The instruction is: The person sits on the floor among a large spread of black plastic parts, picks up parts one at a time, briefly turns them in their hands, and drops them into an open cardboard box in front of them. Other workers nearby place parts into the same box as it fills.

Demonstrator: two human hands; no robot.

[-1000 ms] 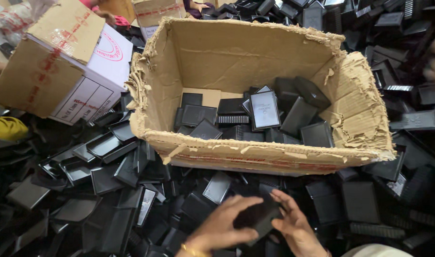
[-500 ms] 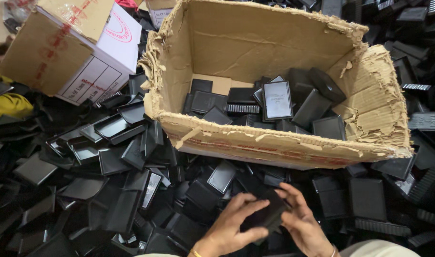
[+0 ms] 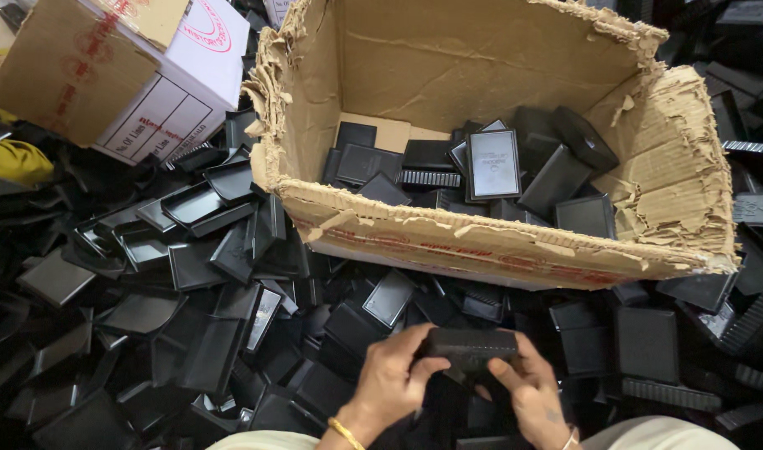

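Observation:
Both my hands hold one black rectangular plastic case low in the middle of the head view. My left hand grips its left end with the thumb on top, and a gold bangle shows at that wrist. My right hand pinches its right end. Just beyond the hands stands a torn brown cardboard box, open at the top, with several black plastic cases lying loose on its bottom. A deep pile of black plastic trays and lids spreads all around the hands and the box.
A second cardboard box with a white printed side sits at the upper left on the pile. A yellow cloth piece lies at the left edge. More black parts fill the right edge and the far top.
The view has moved closer to the box. My hands have lifted the black case a little and turned it level, held by both ends.

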